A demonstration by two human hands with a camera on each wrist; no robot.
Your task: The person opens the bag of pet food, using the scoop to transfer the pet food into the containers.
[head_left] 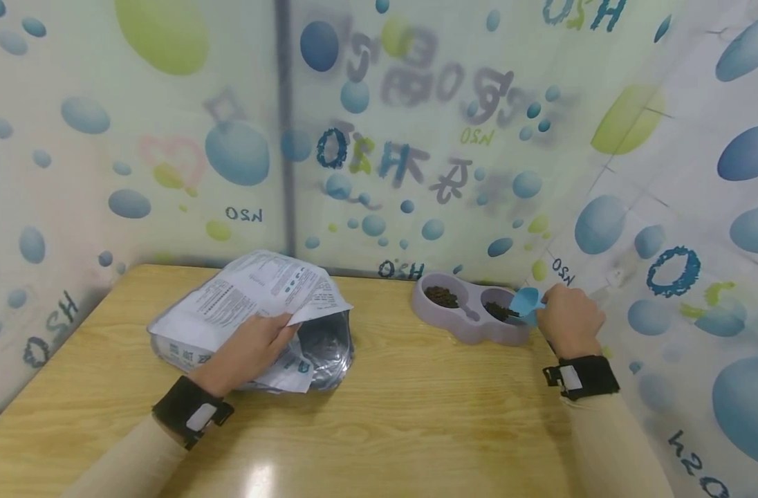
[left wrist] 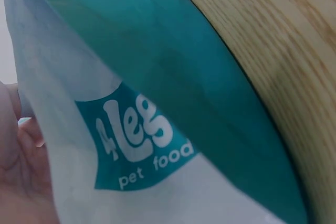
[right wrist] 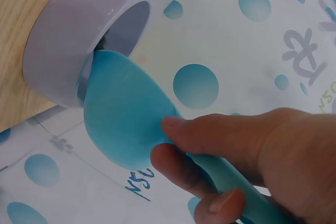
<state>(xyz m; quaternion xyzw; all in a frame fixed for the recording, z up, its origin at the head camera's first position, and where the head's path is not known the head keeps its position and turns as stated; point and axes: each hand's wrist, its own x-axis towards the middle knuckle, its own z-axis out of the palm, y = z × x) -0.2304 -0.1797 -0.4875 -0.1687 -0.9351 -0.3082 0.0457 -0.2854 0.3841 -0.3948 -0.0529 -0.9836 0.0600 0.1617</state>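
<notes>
My right hand (head_left: 570, 321) grips the handle of a blue scoop (right wrist: 123, 111), whose bowl is tipped at the rim of the right-hand bowl of a mauve double pet bowl (head_left: 472, 333). Brown kibble (head_left: 441, 297) lies in the left bowl, and more dark kibble (head_left: 498, 311) in the right one. On the left, my left hand (head_left: 251, 349) holds the edge of a white pet food bag (head_left: 229, 297) that lies on its side. Its mouth gapes to the right and shows the silver lining (head_left: 326, 346). In the left wrist view a teal label (left wrist: 142, 140) reads "pet food".
Everything stands on a wooden table (head_left: 404, 415). A patterned wall covering (head_left: 379, 173) with blue and green dots rises behind the table and along its right side, close to the double bowl and my right hand.
</notes>
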